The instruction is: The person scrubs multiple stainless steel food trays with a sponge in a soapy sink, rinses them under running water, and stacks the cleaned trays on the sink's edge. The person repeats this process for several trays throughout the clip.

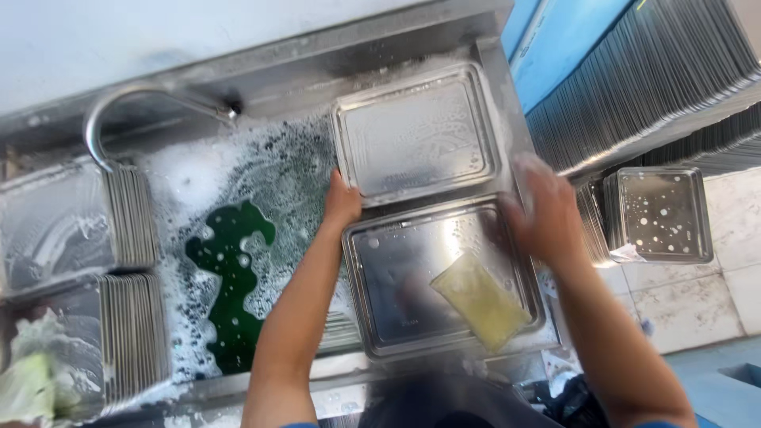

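The sink (pixel 261 87) brimmed with suds, tray stacks (pixel 131 214) waiting left. Left hand (pixel 342 202) gripped the soapy upper tray (pixel 416 131); right hand (pixel 547 210), blurred, seemingly clasped its far edge. The sponge (pixel 479 301) lay on the lower tray (pixel 396 277), with many left.

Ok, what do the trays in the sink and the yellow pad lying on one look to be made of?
The upper tray, gripped by the left hand and right hand, and the lower tray look like stainless steel: grey, shiny, mirror glare under soap film. The yellow pad seems a soft sponge or scouring cloth: matte, limp, slightly translucent; which one is unclear.
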